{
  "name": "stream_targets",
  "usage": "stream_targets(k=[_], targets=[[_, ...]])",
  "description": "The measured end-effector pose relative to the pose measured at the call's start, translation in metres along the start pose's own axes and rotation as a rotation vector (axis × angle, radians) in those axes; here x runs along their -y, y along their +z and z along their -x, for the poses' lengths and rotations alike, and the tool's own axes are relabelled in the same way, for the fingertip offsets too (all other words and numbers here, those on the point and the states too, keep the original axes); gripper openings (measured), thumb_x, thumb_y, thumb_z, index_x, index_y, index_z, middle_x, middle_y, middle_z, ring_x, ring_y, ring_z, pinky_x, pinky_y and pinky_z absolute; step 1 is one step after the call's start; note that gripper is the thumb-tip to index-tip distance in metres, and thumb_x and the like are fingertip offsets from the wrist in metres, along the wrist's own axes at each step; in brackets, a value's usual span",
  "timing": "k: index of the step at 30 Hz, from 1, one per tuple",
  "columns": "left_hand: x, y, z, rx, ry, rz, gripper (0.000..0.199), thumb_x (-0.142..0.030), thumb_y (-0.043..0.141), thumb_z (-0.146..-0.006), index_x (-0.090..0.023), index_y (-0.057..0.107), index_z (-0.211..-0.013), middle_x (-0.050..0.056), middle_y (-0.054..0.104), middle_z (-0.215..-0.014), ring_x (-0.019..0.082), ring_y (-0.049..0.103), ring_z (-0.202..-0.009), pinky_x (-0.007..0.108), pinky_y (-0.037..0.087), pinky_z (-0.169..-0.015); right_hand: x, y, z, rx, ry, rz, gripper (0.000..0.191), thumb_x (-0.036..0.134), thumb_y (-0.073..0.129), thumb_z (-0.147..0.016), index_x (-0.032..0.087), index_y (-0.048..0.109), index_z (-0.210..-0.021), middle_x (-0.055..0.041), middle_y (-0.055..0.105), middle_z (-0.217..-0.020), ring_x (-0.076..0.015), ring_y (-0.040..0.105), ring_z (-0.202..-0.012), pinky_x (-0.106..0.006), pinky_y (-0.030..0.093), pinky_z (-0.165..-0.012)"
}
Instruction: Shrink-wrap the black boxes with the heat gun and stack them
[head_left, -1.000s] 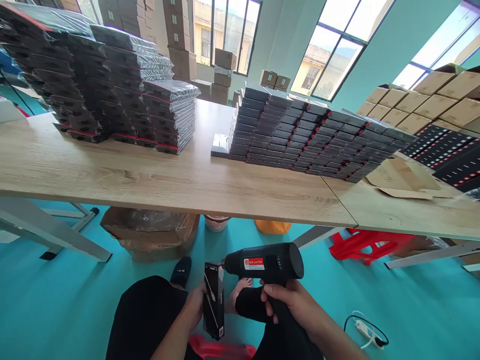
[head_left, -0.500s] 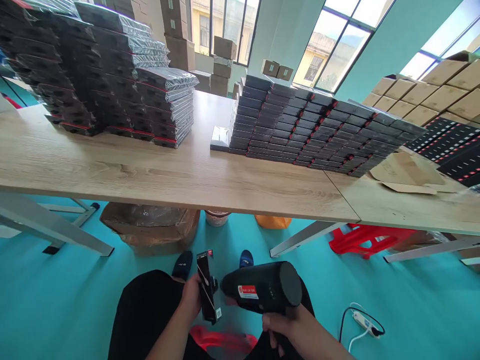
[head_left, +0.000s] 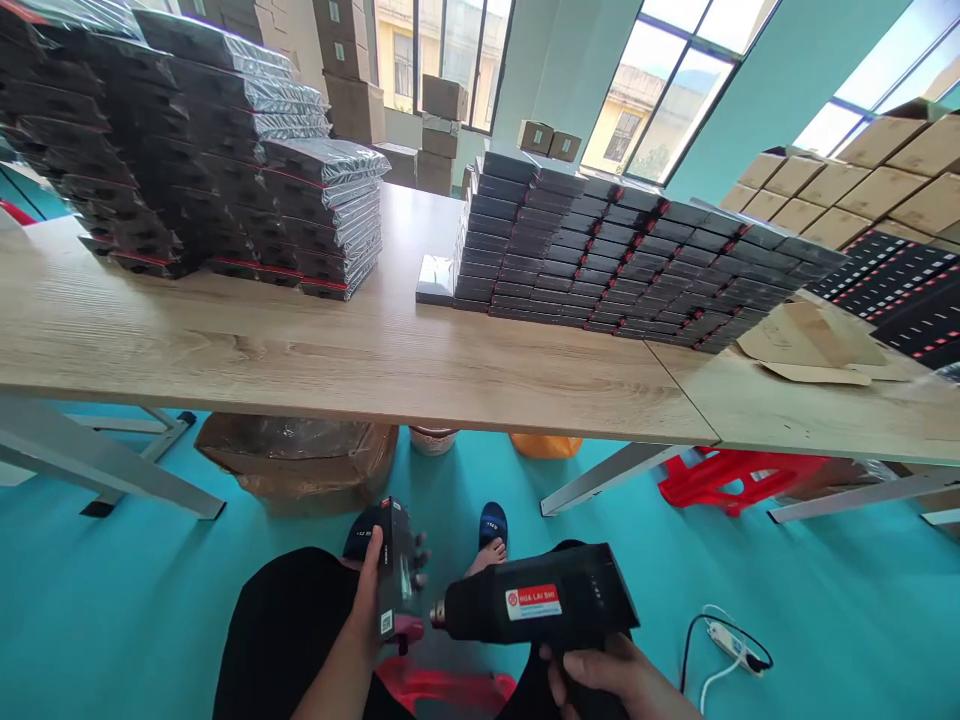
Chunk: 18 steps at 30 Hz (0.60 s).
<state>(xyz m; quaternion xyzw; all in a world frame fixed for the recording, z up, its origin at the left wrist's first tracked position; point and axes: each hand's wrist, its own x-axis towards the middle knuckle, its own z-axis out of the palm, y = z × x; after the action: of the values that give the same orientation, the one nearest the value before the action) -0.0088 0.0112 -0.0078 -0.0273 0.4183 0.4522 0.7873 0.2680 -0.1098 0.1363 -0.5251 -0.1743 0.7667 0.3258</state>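
Note:
Low in the head view, my left hand [head_left: 369, 600] is wrapped round a slim black box [head_left: 395, 570] with a small white code label near its bottom. Fingertips show along the box's right side. My right hand [head_left: 600, 675] grips the handle of a black heat gun [head_left: 532, 600] bearing a red and white label. The gun's metal nozzle points left, a short distance from the box's lower right side, not touching it.
A wooden table [head_left: 337, 350] spans the view. On it stand film-wrapped black boxes [head_left: 322, 215] at left and a wall of dark boxes [head_left: 630, 260] at right. Below are a carton [head_left: 300, 465], a red stool [head_left: 735, 480] and a power strip [head_left: 735, 645].
The black box has turned in my left hand and moved slightly left. The heat gun has tilted, its label now facing up more, with its nozzle shifted a little left and down.

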Motion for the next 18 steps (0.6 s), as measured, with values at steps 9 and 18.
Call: stream_targets(k=[9,18], targets=[[-0.003,0.005,0.012,0.287,-0.193,-0.041,0.054,-0.040,0.062,-0.083,-0.008,0.064,-0.127,0.017,0.077,-0.103,0.033,0.074,-0.094,0.041,0.058,-0.080,-0.007,-0.024,-0.027,-0.137,-0.026,-0.502,0.035,0.038,0.085,-0.071,0.012,0.072,-0.091,-0.0007,0.066,-0.072,-0.0071,0.057,-0.056,-0.016,0.046,-0.047],[0.002,0.010,0.013,0.152,-0.205,-0.150,0.046,-0.040,0.067,-0.081,-0.010,0.070,-0.116,0.016,0.079,-0.094,0.035,0.075,-0.088,0.044,0.059,-0.073,0.000,-0.016,-0.031,-0.083,-0.064,-0.550,0.033,0.035,0.082,-0.074,0.009,0.073,-0.092,-0.0021,0.070,-0.071,-0.0087,0.060,-0.055,-0.018,0.047,-0.047]])
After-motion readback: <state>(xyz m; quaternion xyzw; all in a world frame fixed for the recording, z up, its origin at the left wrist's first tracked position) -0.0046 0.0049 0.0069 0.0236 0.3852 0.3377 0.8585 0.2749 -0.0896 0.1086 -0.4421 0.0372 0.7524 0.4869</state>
